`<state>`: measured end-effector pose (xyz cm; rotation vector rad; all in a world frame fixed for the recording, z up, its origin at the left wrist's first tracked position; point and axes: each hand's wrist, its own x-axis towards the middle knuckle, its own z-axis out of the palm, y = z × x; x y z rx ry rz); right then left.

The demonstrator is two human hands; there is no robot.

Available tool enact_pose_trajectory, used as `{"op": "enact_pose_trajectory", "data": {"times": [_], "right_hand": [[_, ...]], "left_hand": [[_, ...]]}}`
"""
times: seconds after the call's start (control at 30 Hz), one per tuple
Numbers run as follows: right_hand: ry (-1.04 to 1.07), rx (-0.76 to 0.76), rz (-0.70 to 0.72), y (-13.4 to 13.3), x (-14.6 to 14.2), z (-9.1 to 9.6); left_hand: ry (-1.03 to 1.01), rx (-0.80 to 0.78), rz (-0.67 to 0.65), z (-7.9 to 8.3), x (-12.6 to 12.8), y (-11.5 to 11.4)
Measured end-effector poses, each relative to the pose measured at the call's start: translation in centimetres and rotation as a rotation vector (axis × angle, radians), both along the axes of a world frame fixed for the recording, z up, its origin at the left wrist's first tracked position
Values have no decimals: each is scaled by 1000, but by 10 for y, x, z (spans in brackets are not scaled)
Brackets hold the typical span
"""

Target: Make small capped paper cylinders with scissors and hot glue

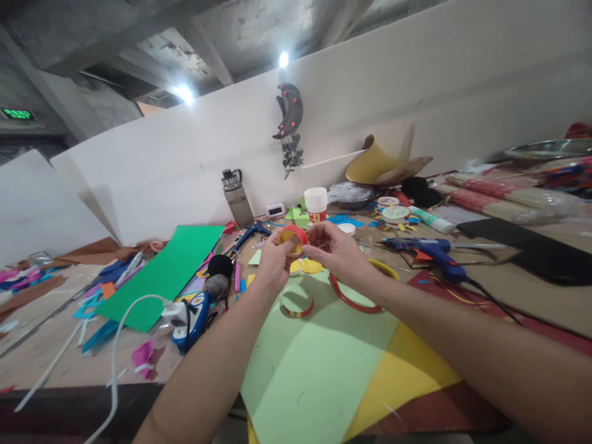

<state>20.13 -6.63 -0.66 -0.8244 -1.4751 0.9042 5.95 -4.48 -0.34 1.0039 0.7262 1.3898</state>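
My left hand [274,262] is closed around a small red and yellow paper ring [293,238], held up above the table. My right hand [333,250] pinches the same ring from the right side with thumb and fingers. Below my hands lie a cut red ring [296,306] and a larger red paper hoop [354,300] on a light green sheet [305,364]. Yellow paper pieces [306,266] lie just beneath the held ring.
A blue glue gun [432,251] lies at the right with its cord. A green sheet [169,271], a blue-and-white device [192,314], a water bottle [237,197], stacked paper cups [316,203] and scattered paper scraps crowd the table. A white wall panel stands behind.
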Motion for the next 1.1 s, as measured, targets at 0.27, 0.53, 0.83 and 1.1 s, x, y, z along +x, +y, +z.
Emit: {"op": "enact_pose_trajectory", "data": {"times": [0.27, 0.53, 0.83, 1.1], "right_hand": [[189, -181, 12, 9, 1, -2], [318, -273, 48, 14, 3, -3], [261, -240, -45, 13, 5, -2], [281, -183, -6, 9, 6, 0]], "left_hand": [[62, 48, -63, 7, 2, -8], [53, 53, -98, 10, 1, -11], [38, 60, -124, 9, 4, -11], [9, 70, -171, 9, 3, -12]]}}
